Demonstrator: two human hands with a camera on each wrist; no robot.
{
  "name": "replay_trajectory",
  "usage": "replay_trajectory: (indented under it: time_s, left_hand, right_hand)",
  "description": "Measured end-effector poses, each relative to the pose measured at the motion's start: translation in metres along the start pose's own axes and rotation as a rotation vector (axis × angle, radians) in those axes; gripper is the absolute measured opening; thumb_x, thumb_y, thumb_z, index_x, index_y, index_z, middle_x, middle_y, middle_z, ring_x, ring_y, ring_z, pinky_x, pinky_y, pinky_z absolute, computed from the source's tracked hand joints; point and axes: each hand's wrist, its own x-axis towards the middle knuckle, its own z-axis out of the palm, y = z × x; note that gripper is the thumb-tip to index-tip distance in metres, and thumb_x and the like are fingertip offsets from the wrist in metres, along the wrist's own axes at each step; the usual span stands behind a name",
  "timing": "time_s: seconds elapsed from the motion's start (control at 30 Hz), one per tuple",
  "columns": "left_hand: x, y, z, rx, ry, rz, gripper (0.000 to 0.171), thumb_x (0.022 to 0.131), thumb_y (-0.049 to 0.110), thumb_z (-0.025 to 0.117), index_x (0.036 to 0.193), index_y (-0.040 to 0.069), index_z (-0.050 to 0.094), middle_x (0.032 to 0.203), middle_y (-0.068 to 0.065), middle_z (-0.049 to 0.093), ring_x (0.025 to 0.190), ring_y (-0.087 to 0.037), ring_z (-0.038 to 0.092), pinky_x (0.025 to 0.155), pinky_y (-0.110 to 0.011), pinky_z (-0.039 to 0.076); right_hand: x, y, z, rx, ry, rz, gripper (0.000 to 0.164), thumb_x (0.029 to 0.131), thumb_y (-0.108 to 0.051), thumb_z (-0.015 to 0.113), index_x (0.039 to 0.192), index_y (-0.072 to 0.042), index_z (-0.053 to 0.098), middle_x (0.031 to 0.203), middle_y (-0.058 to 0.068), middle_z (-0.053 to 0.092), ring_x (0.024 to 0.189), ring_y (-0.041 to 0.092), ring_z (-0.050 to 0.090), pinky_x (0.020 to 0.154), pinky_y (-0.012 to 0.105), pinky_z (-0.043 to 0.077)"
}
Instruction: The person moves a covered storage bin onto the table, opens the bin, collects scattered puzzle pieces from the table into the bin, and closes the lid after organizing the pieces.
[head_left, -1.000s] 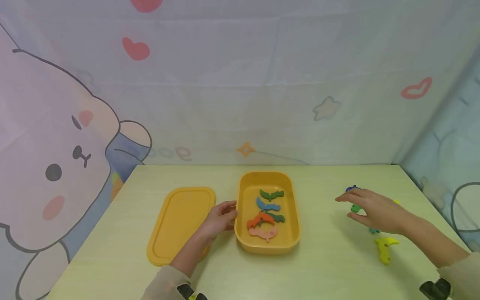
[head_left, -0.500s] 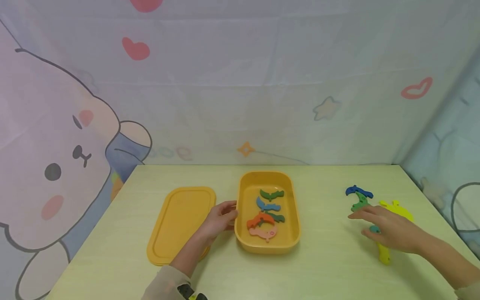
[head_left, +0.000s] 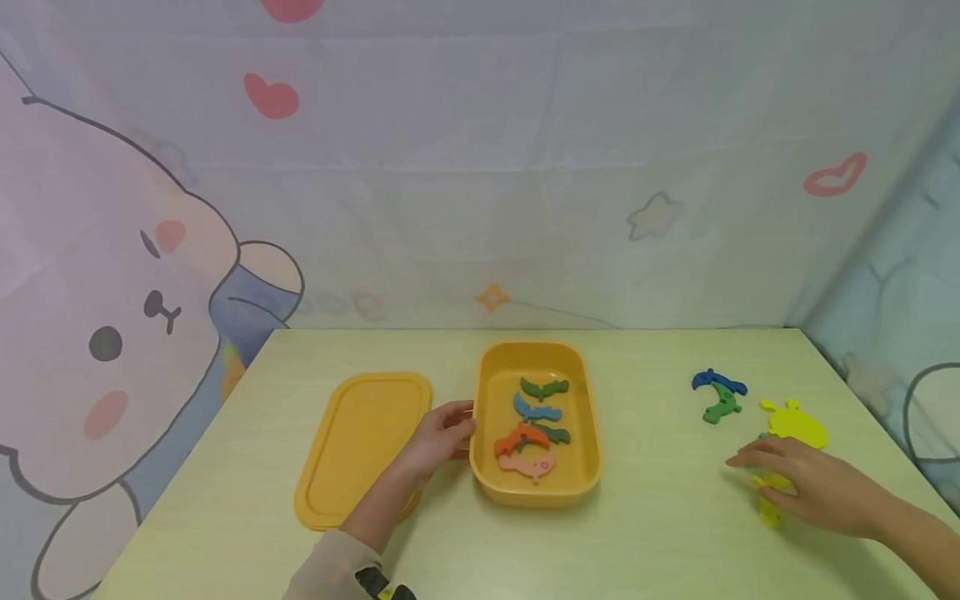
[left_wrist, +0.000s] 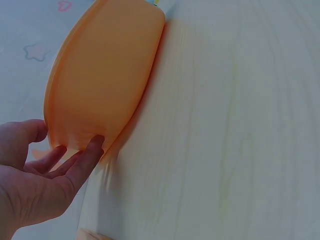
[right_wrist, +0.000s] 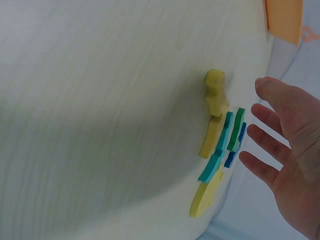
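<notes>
My left hand (head_left: 441,433) rests its fingertips against the outer left wall of a yellow-orange box (head_left: 592,433), its fingers fairly straight in the left wrist view. Flat bird-shaped pieces lie inside: a green one (head_left: 545,389), a blue one (head_left: 538,412), a dark green one, an orange one (head_left: 517,438) and a pink one (head_left: 528,465). On the right, my right hand (head_left: 817,483) hovers, fingers spread, over a yellow bird-shaped piece (right_wrist: 215,92), apart from it and partly hiding it. A teal piece (right_wrist: 220,150) lies close by, mostly hidden in the head view.
Left of the box lies a flat yellow lid (head_left: 360,442), partly behind the left forearm. Beyond the right hand are a dark blue piece (head_left: 720,382), a green piece (head_left: 722,404) and a rounded yellow piece (head_left: 797,425). A printed cloth (head_left: 570,167) hangs behind the table.
My right hand has moved toward me and slightly right, from over the green piece to over the yellow bird-shaped piece, uncovering the blue, green and rounded yellow pieces. The left hand stays put.
</notes>
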Motion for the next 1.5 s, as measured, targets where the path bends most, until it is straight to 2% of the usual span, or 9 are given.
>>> replay_trajectory:
  time_s: [0.13,0.27,0.47,0.67,0.9,1.17,1.3,1.5]
  left_hand:
    - [0.003,-0.002,-0.001,-0.009,-0.010,0.000,0.045,0.094,0.013,0.048,0.136,-0.002,0.039,0.130,-0.025,0.048,0.104,-0.034,0.058,0.079,-0.039,0.054]
    - [0.003,-0.002,-0.001,-0.011,-0.017,0.001,0.045,0.095,0.012,0.048,0.136,-0.003,0.038,0.130,-0.025,0.048,0.106,-0.035,0.057,0.080,-0.040,0.054]
    - [0.000,-0.001,0.000,-0.004,-0.003,0.001,0.045,0.094,0.015,0.049,0.136,0.001,0.040,0.129,-0.021,0.050,0.104,-0.030,0.059,0.080,-0.038,0.054]
    - [0.000,0.000,0.000,-0.006,-0.006,0.003,0.044,0.094,0.016,0.049,0.135,0.001,0.041,0.128,-0.020,0.051,0.103,-0.029,0.059,0.080,-0.037,0.054]
    - [0.001,-0.001,-0.001,-0.004,-0.013,0.008,0.045,0.094,0.015,0.049,0.136,0.000,0.040,0.129,-0.022,0.050,0.102,-0.030,0.060,0.080,-0.037,0.054]
    - [-0.001,0.000,-0.001,-0.015,-0.011,0.008,0.046,0.095,0.015,0.047,0.137,-0.001,0.038,0.130,-0.023,0.048,0.103,-0.033,0.059,0.079,-0.039,0.054]
    - [0.000,-0.002,0.000,-0.021,-0.010,0.010,0.046,0.094,0.014,0.048,0.136,-0.001,0.039,0.128,-0.023,0.050,0.100,-0.031,0.060,0.079,-0.038,0.054]
    - [0.001,-0.002,0.000,-0.012,-0.004,0.017,0.045,0.094,0.014,0.050,0.135,-0.002,0.041,0.126,-0.023,0.050,0.098,-0.028,0.061,0.078,-0.037,0.055]
  right_hand:
    - [-0.005,0.003,0.002,-0.002,-0.052,-0.002,0.049,0.070,-0.016,0.076,0.114,-0.031,0.061,0.110,-0.010,0.057,0.094,0.016,0.057,0.071,0.030,0.054]
    - [-0.010,0.004,0.006,-0.006,-0.059,-0.022,0.051,0.068,-0.015,0.077,0.113,-0.032,0.060,0.110,-0.008,0.056,0.096,0.018,0.056,0.070,0.030,0.054]
    - [-0.017,0.008,0.012,-0.018,-0.050,-0.054,0.051,0.066,-0.011,0.077,0.110,-0.032,0.061,0.109,-0.008,0.057,0.097,0.017,0.055,0.072,0.030,0.054]
    - [-0.023,0.015,0.019,-0.042,-0.005,-0.115,0.054,0.061,-0.009,0.079,0.109,-0.028,0.063,0.106,-0.007,0.058,0.091,0.012,0.055,0.071,0.023,0.052]
    - [-0.024,0.014,0.026,-0.014,0.035,-0.100,0.053,0.060,-0.012,0.080,0.105,-0.031,0.062,0.105,-0.012,0.055,0.090,0.008,0.054,0.075,0.011,0.046]
    - [-0.020,0.014,0.030,0.023,0.068,-0.082,0.047,0.060,-0.012,0.081,0.097,-0.031,0.060,0.096,-0.015,0.052,0.082,0.001,0.048,0.066,0.022,0.049]
    - [-0.019,0.015,0.032,0.032,0.088,-0.087,0.047,0.058,-0.008,0.081,0.095,-0.028,0.060,0.091,-0.013,0.051,0.078,0.001,0.047,0.063,0.024,0.048]
    - [-0.016,0.014,0.034,0.023,0.097,-0.056,0.048,0.057,-0.005,0.081,0.092,-0.028,0.059,0.087,-0.014,0.050,0.074,-0.002,0.042,0.059,0.022,0.046]
